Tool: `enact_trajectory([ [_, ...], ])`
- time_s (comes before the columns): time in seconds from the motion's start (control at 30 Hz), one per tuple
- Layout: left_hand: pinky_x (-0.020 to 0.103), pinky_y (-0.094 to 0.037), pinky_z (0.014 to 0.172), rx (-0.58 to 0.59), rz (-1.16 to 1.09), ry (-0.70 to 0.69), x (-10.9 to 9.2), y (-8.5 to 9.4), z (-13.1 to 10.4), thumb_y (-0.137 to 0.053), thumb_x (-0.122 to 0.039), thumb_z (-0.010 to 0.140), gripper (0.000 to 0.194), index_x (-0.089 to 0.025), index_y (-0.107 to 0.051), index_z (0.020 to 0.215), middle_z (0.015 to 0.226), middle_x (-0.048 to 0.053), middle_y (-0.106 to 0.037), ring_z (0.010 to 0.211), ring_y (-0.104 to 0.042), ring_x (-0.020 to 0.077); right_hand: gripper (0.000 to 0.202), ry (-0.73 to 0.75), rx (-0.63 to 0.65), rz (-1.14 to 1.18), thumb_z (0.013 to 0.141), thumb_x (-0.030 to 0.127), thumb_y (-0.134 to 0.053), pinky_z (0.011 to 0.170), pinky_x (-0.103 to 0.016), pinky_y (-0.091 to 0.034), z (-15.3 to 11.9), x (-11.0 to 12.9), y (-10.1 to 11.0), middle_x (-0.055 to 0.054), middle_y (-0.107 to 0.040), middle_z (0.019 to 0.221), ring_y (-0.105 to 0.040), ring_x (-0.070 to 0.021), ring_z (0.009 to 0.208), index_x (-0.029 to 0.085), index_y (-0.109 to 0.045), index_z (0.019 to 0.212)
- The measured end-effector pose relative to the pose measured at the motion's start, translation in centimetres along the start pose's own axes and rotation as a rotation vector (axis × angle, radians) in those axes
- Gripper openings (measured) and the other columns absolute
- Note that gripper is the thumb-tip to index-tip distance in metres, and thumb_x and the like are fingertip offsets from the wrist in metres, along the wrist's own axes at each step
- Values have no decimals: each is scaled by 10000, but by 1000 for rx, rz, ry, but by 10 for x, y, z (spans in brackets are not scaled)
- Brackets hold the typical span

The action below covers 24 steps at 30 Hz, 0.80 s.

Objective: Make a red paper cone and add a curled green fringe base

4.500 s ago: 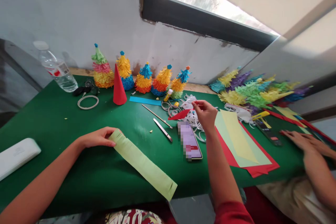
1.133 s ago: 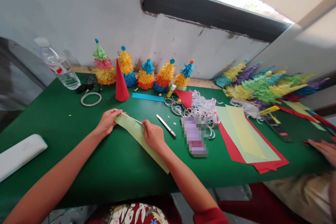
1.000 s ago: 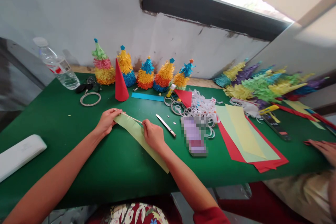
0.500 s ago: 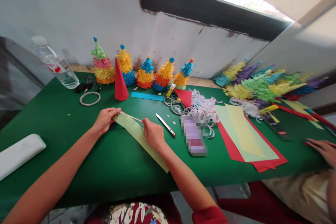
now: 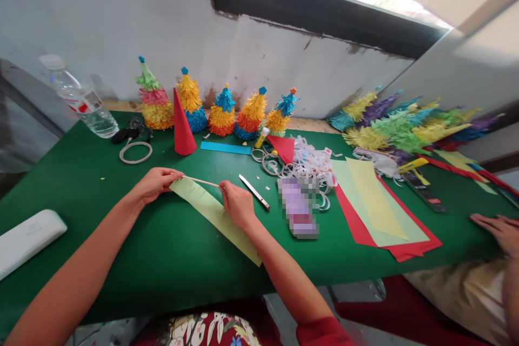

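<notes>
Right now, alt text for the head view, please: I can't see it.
A person's left hand holds the end of a pale green paper strip, while the right hand grips a thin pale stick reaching across to the left. Behind them on the green table stand a plain red paper cone and five multicoloured fringed paper cones.
</notes>
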<state>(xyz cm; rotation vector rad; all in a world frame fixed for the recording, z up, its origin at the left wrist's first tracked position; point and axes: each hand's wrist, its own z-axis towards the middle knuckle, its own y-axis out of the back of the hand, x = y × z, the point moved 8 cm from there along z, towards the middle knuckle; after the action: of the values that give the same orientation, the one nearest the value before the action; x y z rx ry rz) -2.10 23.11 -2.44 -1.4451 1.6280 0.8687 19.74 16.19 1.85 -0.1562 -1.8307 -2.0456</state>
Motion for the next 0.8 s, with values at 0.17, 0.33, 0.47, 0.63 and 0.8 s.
enact_trajectory([
  [0.17, 211, -430, 523, 12, 8, -10, 0, 1, 0, -869, -392, 451, 400, -151, -742, 744, 713, 67, -699, 614, -605, 145, 260, 21, -18, 32, 988, 258, -336, 602, -218, -306, -1, 0, 0, -47, -710, 937, -634, -146, 769, 211, -580, 1061],
  [0.33, 214, -454, 541, 14, 20, -42, -2, 0, 0, -867, -370, 454, 399, -153, -743, 765, 761, 78, -715, 636, -618, 151, 263, 31, -19, 88, 983, 263, -342, 623, -220, -338, -1, 0, -1, -56, -709, 946, -642, -152, 780, 196, -582, 1068],
  [0.47, 230, -483, 581, 15, 18, -59, -3, -1, -1, -868, -355, 457, 408, -152, -738, 786, 810, 90, -728, 672, -645, 170, 251, 47, -32, 125, 969, 249, -362, 634, -218, -355, -2, 1, 0, -59, -705, 925, -645, -148, 784, 182, -588, 1056],
  [0.63, 232, -490, 591, 38, 5, -64, -3, -4, -2, -871, -334, 452, 432, -159, -730, 821, 844, 89, -734, 680, -655, 169, 271, 35, -35, 114, 972, 320, -391, 641, -206, -349, -3, 1, 0, -50, -708, 928, -643, -136, 800, 193, -629, 999],
  [0.8, 226, -489, 590, 56, -5, -56, -5, -9, -5, -879, -313, 434, 452, -149, -727, 826, 849, 92, -734, 682, -654, 163, 343, 1, -17, 66, 987, 353, -372, 595, -208, -298, -3, -3, -3, -25, -704, 851, -615, -122, 722, 217, -672, 892],
])
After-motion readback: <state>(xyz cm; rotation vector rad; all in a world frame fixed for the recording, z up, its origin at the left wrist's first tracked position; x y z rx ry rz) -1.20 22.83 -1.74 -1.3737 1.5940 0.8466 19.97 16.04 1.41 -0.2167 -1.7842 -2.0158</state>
